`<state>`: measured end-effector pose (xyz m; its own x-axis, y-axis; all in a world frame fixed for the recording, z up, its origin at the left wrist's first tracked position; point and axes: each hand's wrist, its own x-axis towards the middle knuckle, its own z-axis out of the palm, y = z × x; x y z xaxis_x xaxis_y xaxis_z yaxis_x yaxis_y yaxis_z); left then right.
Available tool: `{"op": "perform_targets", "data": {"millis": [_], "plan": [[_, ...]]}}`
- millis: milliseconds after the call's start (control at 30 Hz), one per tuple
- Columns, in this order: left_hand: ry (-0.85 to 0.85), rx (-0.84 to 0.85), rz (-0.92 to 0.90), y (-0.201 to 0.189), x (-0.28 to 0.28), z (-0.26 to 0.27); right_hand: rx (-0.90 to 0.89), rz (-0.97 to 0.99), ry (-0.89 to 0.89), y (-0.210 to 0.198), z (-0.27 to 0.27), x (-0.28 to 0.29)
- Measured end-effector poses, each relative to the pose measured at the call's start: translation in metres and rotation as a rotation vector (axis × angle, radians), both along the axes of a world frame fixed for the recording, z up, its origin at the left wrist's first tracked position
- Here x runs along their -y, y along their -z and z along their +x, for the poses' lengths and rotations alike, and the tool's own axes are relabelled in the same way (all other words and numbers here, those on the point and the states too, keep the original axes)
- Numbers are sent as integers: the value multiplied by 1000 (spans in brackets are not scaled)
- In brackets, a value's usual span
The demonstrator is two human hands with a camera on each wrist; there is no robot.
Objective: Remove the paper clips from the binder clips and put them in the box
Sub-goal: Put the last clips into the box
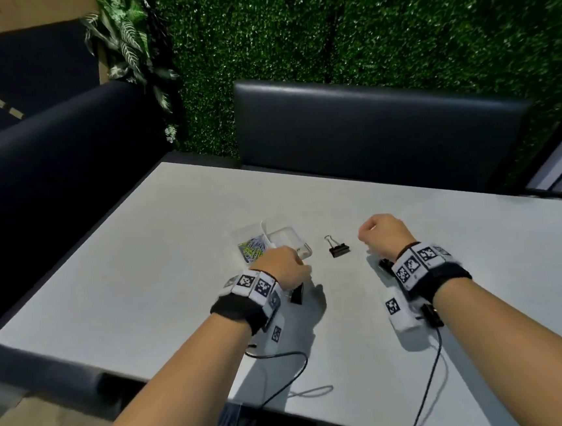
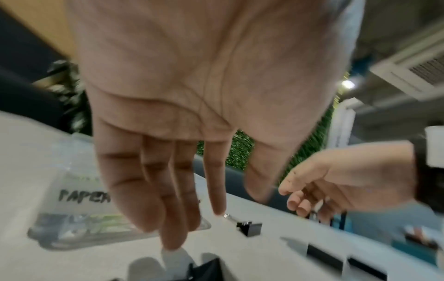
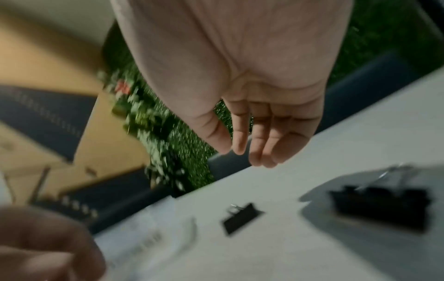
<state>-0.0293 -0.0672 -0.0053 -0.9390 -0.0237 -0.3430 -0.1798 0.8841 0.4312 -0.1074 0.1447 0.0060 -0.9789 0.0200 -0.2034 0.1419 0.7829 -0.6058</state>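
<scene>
We stand at a pale grey table [image 1: 160, 243], both hands low over it. Our left hand [image 1: 283, 268] hovers at the near edge of a clear plastic box [image 1: 258, 243] holding a heap of coloured paper clips [image 1: 254, 249]; its hinged lid lies open just to the right. The left wrist view shows the fingers [image 2: 168, 199] straight and relaxed, holding nothing, tips pointing down towards a black metal binder clip [image 1: 297, 294] lying just near of the hand.

Our right hand [image 1: 385, 234] is lifted over the right part of the table, fingers loosely hanging in the right wrist view, nothing between them. A second black binder clip [image 1: 338, 248] with wire handles lies in the middle, between the two hands and apart from both. A third black clip [image 1: 385, 265] sits partly hidden under the right wrist.

We cannot tell from the blurred close views whether any of these binder clips has paper clips in it.

Our judgement: we are between cycles, one load likely dropped in the box, the next binder clip not yet picked. The next move calls for a pinch on the nearest clip's black body with one hand, the other squeezing the handles to free whatever it grips, over the box.
</scene>
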Motion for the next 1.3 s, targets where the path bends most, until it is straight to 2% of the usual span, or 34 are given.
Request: {"op": "perform_targets", "data": {"millis": [67,167,267,367,467,567,667,833,967,1100,1233,1300], "plan": [[86,35,-177,8,-7,4,11,206,-135,8,-1,4],[170,33,-341,22,-15,9,20,353,-339,27,-8,25],[181,-27,-376,24,-18,10,0,430,-411,41,-13,46],[160,-38,-318,23,-19,8,-24,503,-431,51,-15,53],[102,-72,-142,12,-14,8,-60,436,-402,53,-15,53],[-43,-194,46,-18,9,-13,-168,217,-280,42,-17,47],[-177,-308,96,-38,34,-49,-225,65,-265,19,-17,52],[-247,-290,95,-27,47,-85,-231,-68,-371,1,-13,83],[-258,-224,84,-11,48,-84,-212,-76,-396,10,-11,107],[-278,-294,42,-12,51,-77,-219,-69,-418,16,-4,112],[-198,-373,33,-30,27,-65,-267,-45,-421,6,7,80],[-91,-402,57,-37,-2,-59,-276,-16,-386,-4,13,50]]}}
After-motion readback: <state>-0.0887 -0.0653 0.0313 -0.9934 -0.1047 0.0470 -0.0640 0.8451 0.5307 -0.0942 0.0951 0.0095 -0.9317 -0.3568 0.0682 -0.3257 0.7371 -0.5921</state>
